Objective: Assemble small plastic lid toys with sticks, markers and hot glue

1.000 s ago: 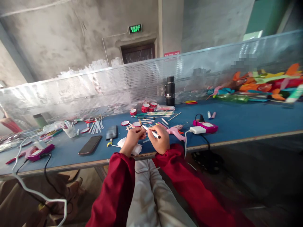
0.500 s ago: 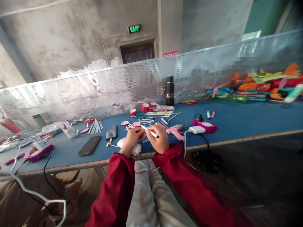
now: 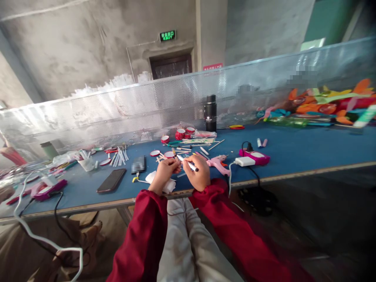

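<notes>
My right hand point(image 3: 197, 172) is closed around a white marker point(image 3: 192, 166) with a black end, holding it like a pen. Its tip points up and left, toward the fingers of my left hand point(image 3: 166, 171). Those fingers are pinched together close to the tip, and whatever they hold is too small to make out. Just beyond them shows a narrow brownish stick point(image 3: 174, 152); whether it is held or lies on the table I cannot tell. A pink glue gun point(image 3: 219, 164) lies right of my right hand. White tissue point(image 3: 169, 185) sits under my left wrist.
On the blue table point(image 3: 296, 150) are a dark phone point(image 3: 111, 181), a magenta power strip point(image 3: 258, 157) with a white plug, and red-rimmed round lids point(image 3: 154, 153). A black bottle point(image 3: 210, 113) stands by the perforated metal divider point(image 3: 132, 109). Colourful craft pieces point(image 3: 323, 106) are piled at right.
The marker's tip has shifted very slightly up beside my left fingertips. Another person's hand has come into view at the far left edge. My hands otherwise stay in place.
</notes>
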Available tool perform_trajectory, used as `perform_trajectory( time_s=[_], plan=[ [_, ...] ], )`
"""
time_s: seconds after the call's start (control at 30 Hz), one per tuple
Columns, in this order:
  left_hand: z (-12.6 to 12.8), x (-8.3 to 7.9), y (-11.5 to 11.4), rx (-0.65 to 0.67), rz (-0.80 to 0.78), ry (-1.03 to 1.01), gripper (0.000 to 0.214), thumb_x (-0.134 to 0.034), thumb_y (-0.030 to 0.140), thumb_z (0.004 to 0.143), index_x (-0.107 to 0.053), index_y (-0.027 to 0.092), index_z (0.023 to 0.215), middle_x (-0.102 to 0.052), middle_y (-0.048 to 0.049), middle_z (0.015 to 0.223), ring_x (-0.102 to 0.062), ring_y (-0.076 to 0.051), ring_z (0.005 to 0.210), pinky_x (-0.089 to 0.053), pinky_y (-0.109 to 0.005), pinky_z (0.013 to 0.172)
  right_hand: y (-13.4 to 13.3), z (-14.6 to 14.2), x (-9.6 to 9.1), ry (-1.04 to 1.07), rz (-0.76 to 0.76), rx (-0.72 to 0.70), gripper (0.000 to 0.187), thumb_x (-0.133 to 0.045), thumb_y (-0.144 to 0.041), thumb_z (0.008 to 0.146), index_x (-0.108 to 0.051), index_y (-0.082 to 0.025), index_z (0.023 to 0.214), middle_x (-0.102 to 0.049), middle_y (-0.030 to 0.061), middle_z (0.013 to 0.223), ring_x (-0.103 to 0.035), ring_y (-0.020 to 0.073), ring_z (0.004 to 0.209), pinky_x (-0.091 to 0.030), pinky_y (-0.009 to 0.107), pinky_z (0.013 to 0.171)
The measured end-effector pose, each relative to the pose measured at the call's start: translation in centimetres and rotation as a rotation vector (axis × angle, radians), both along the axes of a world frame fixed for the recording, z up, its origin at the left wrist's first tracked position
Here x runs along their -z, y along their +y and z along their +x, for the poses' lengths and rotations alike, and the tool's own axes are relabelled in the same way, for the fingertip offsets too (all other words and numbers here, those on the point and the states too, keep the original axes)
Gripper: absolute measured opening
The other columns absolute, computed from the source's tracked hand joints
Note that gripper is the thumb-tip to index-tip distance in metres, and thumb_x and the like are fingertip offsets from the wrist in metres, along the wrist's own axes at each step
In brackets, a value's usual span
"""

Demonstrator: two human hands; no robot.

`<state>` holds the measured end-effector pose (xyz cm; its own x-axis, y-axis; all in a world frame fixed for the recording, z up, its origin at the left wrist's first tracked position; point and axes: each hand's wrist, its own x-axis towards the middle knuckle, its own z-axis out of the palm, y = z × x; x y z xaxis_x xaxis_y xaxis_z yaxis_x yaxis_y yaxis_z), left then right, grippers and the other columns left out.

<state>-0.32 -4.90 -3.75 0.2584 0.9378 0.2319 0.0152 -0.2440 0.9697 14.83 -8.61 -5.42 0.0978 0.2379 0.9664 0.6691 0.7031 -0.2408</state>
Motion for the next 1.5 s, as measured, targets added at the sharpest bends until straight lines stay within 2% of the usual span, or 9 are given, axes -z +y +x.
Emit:
perform_trajectory(
  time_s=[0.17, 0.57, 1.07, 1.5],
  plan=[
    [-0.03, 0.05, 0.07, 0.010, 0.006, 0.000, 0.040, -0.082, 0.052, 0.065, -0.070, 0.015, 0.071, -0.066, -0.0014, 0.063, -0.061, -0.014, 0.061, -0.050, -0.024, 0.060, -0.04, -0.04, -0.02, -0.021, -0.003, -0.038, 0.012, -0.062, -0.023, 0.094, -0.059, -0.025, 0.083, -0.067, 0.0028, 0.076, -0.062, 0.0216, 0.076, -0.049, 0.038, 0.077],
    [0.07, 0.23, 0.29, -0.001, 0.001, -0.008, 0.043, -0.082, 0.054, 0.062, -0.070, 0.014, 0.071, -0.066, -0.0012, 0.062, -0.060, -0.012, 0.059, -0.050, -0.023, 0.059, 0.02, 0.03, 0.08, 0.005, -0.014, 0.003, 0.011, -0.062, -0.024, 0.095, -0.059, -0.024, 0.084, -0.067, 0.0029, 0.076, -0.062, 0.0216, 0.075, -0.048, 0.038, 0.076],
    [0.09, -0.23, -0.37, 0.005, 0.009, -0.012, 0.031, -0.078, 0.044, 0.068, -0.069, 0.015, 0.070, -0.065, -0.0010, 0.062, -0.061, -0.013, 0.059, -0.051, -0.024, 0.060, 0.07, 0.00, 0.14, -0.031, -0.046, -0.060, 0.012, -0.061, -0.025, 0.095, -0.059, -0.024, 0.083, -0.067, 0.0033, 0.077, -0.062, 0.0219, 0.077, -0.048, 0.038, 0.075],
    [0.11, -0.28, -0.36, 0.006, 0.013, -0.014, 0.033, -0.080, 0.045, 0.067, -0.067, 0.015, 0.066, -0.063, -0.0005, 0.060, -0.059, -0.012, 0.058, -0.049, -0.023, 0.060, -0.19, -0.02, -0.08, -0.028, -0.048, -0.039, 0.014, -0.061, -0.025, 0.094, -0.058, -0.024, 0.081, -0.065, 0.0030, 0.076, -0.061, 0.0218, 0.076, -0.047, 0.037, 0.075]
  ],
)
